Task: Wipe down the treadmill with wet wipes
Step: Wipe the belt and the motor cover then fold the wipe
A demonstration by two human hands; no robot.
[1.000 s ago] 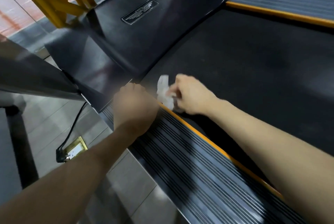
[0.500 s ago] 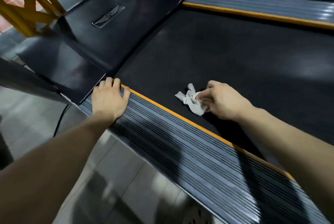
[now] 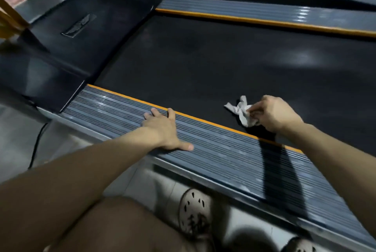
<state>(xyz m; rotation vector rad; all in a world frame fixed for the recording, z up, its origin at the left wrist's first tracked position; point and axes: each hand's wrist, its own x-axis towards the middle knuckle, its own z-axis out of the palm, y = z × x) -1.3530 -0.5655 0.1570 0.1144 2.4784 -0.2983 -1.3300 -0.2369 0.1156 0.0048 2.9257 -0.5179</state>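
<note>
The treadmill's black belt (image 3: 213, 58) fills the middle of the view, with a ribbed grey side rail (image 3: 223, 156) edged in orange along its near side. My right hand (image 3: 272, 114) pinches a crumpled white wet wipe (image 3: 241, 110) that rests on the belt close to the orange edge. My left hand (image 3: 164, 129) lies flat on the near rail, fingers straight and thumb spread, holding nothing. A second ribbed rail (image 3: 264, 10) runs along the far side.
The glossy black motor cover (image 3: 81, 34) with a badge sits at the left end of the belt. A black cable (image 3: 35, 146) trails on the tiled floor at left. My knee and a perforated clog (image 3: 195, 213) are below the near rail.
My right hand has dragged the wipe to the right along the belt beside the orange edge. My left hand has slid right along the near rail, staying flat.
</note>
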